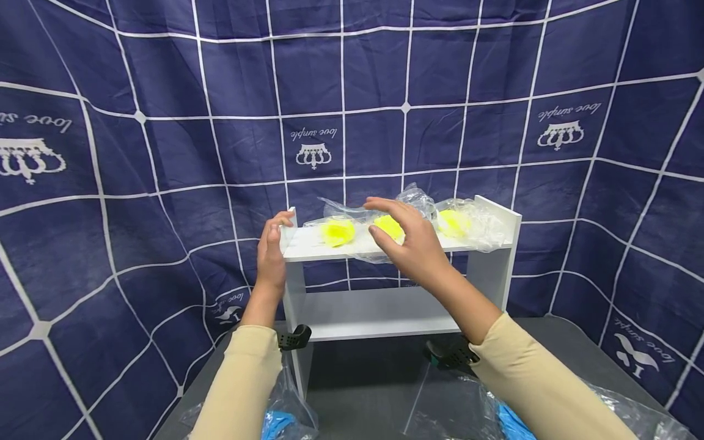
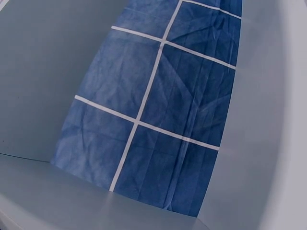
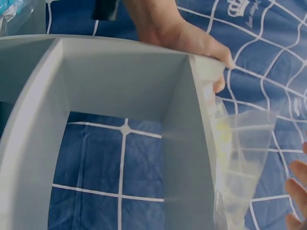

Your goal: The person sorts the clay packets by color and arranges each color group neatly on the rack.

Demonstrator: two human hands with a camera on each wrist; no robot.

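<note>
A white two-tier shelf stands in front of me. My left hand grips the top of its left side panel, fingers bent over the edge. On the top board lie three clear plastic bags with something bright yellow inside: a left bag, a middle bag and a right bag. Raised before the middle one is my right hand, fingers and thumb apart and holding nothing. Its fingertips show at the right edge of the right wrist view. The left wrist view shows only the shelf's inside.
Clear bags with blue contents lie on the dark table, a left blue item and a right blue item beneath my forearms. A dark blue curtain with white grid lines hangs behind and along both sides.
</note>
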